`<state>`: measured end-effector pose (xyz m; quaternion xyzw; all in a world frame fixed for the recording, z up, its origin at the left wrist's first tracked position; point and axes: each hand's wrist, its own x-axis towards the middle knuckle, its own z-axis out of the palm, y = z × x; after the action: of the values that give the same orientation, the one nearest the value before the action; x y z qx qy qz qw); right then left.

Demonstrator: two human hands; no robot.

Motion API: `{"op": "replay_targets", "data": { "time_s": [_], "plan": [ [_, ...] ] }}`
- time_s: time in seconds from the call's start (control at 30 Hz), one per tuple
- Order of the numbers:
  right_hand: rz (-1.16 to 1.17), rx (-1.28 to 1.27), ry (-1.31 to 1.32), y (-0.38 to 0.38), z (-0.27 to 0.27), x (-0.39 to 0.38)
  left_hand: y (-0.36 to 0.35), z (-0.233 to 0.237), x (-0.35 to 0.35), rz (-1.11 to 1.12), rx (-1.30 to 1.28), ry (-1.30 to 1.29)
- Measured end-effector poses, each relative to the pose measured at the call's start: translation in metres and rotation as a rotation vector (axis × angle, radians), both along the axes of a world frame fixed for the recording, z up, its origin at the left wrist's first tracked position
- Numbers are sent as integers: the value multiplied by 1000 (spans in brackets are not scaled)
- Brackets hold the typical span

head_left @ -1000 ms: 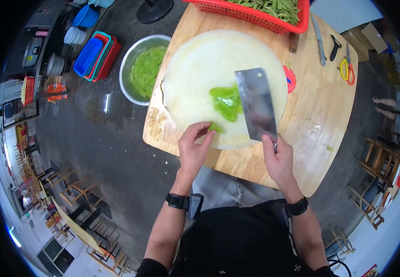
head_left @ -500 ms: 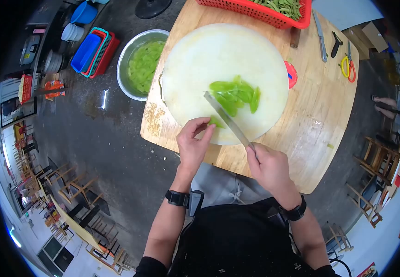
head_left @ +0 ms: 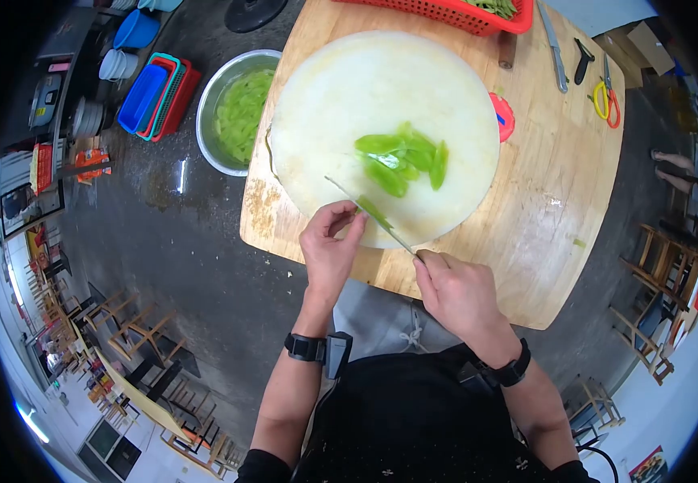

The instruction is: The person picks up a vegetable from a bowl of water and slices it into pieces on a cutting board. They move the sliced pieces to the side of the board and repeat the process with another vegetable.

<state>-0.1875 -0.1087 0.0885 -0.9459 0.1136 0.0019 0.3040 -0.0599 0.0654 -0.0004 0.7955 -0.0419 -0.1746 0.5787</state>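
Left hand (head_left: pixel 330 248): thumb and fingertips nearly closed, pinching the near end of a small green vegetable piece (head_left: pixel 376 212) low on the board. Right hand (head_left: pixel 460 291): wrapped shut round the handle of a metal cleaver (head_left: pixel 390 231), blade seen edge-on, alongside that piece and close to the left fingertips. Loose pile of glossy green slices (head_left: pixel 389 176) just beyond, on a round white chopping board (head_left: pixel 373 92). Board sits on a pale wooden table (head_left: pixel 554 193), rounded corners, scuffed patch near its left corner. Right side of table: red flat item (head_left: pixel 505 122) at the board's edge, yellow-and-red scissors (head_left: pixel 601 101), black-handled peeler (head_left: pixel 581 72), grey-handled knife (head_left: pixel 560 74). Red perforated plastic basket (head_left: pixel 437 11) of green pods at the far edge. Left of table: round steel bowl (head_left: pixel 205 129) of green slices. Dark floor (head_left: pixel 212 241), wet patches, blue, teal and red baskets (head_left: pixel 147 101) nested together. Wooden chairs (head_left: pixel 664 258) both sides; person's legs (head_left: pixel 675 169) at right. Far edges warped, probably more furniture there.
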Motion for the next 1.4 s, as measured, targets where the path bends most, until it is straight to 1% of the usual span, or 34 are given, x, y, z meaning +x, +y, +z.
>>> {"op": "replay_targets", "data": {
  "time_s": [0.3,0.37,0.43,0.63,0.77,0.97,1.03,1.1,1.27,1.4],
  "plan": [
    [22,-22,-7,0,0,-3,7,-5,3,4,15,68],
    [14,-34,-11,-1,-1,-3,7,-7,4,12,-28,95],
    [46,-43,15,-2,-3,-4,8,-10,4,13,-20,105],
    [40,-31,72,0,-5,-7,4,0,5,12,-8,125],
    [55,-35,67,-3,-3,-6,4,4,6,24,28,155],
    [61,-28,47,-4,-10,-9,3,2,8,28,-33,166],
    [47,-31,-21,-3,-13,-9,4,0,8,34,-22,173],
    [41,-37,-13,-2,-15,-10,6,-2,6,39,-3,184],
    [49,-32,-13,-7,-13,-5,2,2,7,47,-82,168],
    [27,-4,-10,-9,-13,-4,-1,3,7,61,-67,157]
  ]
}}
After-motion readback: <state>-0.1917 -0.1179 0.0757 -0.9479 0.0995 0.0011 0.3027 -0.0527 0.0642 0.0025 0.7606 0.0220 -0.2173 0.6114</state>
